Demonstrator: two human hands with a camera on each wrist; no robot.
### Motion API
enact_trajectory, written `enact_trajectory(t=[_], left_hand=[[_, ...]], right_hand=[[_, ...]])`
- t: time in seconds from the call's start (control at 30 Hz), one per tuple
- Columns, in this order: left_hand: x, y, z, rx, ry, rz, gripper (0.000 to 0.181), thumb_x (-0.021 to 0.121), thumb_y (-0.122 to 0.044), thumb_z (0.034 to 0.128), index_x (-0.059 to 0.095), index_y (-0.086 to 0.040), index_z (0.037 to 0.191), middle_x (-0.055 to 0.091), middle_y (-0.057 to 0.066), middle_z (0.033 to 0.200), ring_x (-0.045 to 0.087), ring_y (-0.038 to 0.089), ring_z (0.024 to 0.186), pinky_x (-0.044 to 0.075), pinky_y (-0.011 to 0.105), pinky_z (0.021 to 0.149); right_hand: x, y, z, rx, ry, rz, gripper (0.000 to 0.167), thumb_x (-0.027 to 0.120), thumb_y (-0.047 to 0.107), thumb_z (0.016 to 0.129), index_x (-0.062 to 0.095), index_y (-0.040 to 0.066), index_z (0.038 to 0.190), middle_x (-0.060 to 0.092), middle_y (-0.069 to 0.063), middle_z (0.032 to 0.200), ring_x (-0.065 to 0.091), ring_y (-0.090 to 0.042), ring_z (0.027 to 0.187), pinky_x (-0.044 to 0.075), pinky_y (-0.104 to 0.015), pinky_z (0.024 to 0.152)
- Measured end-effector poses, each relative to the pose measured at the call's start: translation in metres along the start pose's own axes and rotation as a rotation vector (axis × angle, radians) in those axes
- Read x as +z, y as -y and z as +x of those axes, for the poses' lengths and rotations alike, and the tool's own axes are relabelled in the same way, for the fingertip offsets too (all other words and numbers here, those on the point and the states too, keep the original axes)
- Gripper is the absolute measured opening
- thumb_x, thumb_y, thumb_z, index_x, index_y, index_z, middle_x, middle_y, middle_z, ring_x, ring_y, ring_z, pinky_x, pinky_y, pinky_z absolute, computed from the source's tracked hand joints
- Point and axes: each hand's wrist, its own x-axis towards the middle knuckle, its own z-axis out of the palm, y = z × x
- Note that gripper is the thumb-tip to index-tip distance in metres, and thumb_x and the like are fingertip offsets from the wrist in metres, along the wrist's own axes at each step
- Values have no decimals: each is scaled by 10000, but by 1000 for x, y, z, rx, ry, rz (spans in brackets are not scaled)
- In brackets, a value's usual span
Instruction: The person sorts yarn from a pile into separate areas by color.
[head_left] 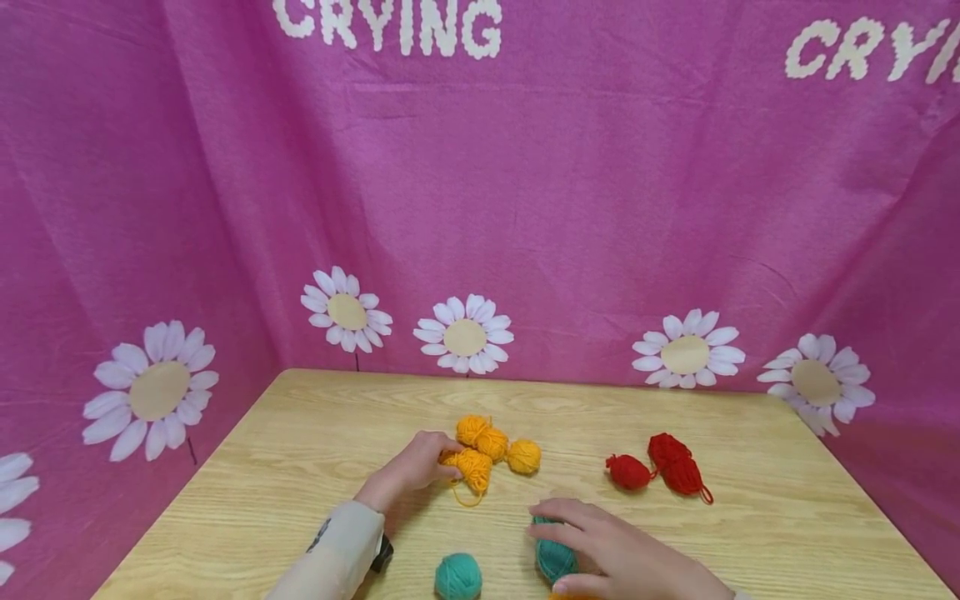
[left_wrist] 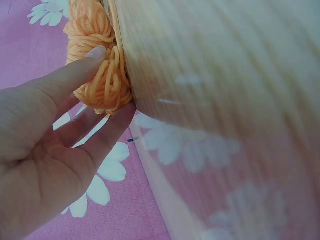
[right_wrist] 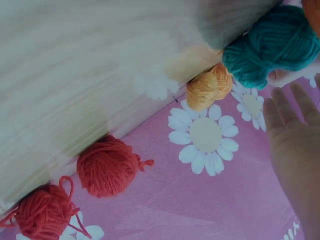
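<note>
My left hand [head_left: 414, 467] pinches a loose bundle of orange yarn [left_wrist: 97, 65] between thumb and fingers, low at the table. Right beside it lie another orange yarn bundle [head_left: 483, 437] and a yellow-orange yarn ball [head_left: 524, 457]. Over a dark green yarn ball [head_left: 553, 562] is my right hand [head_left: 611, 546], its fingers extended and spread; the hand partly covers the ball. In the right wrist view the fingers [right_wrist: 285, 112] reach toward that green yarn without curling round it. Whether they touch it is unclear.
A teal yarn ball [head_left: 458, 576] sits at the near edge of view. Two red yarn pieces, a small ball [head_left: 628, 472] and a longer bundle [head_left: 676, 463], lie on the right of the wooden table [head_left: 360, 408]. Pink flowered cloth [head_left: 555, 250] hangs behind and beside it.
</note>
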Motion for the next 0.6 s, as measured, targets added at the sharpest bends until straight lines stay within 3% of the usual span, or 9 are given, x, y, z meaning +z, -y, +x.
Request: enact_trajectory(t=[0.23,0.43,0.53,0.6], left_hand=[[0,-1,0,-13,0,-9,333,749,-133,843,710,12,1141,705,129,1008,619,213,885,531,389,848],[1,-2,0,0,-12,-2,322,750,-124,842,714,14,1131,702,133,986,614,208,869,527,390,834],[1,-1,0,-8,-4,-10,317,742,-120,850,713,6,1139,701,130,992,618,210,877,530,391,838],[1,-1,1,-13,-3,-12,321,741,-121,850,712,4,1144,701,126,994,616,204,876,530,385,837]], right_hand=[[5,-1,-14,-223,-31,-106,556,552,567,925,460,345,1426,467,67,1483,496,-148,1293,524,-358,989],[14,-5,-19,-446,-120,-189,511,601,451,942,497,271,1409,547,39,1420,533,-153,1279,549,-321,936],[17,-6,-23,-463,-102,-151,475,601,407,955,512,286,1405,549,19,1424,548,-166,1272,554,-304,919],[17,-4,-25,-416,-59,-93,458,585,399,966,508,313,1409,546,21,1430,554,-166,1268,553,-300,920]])
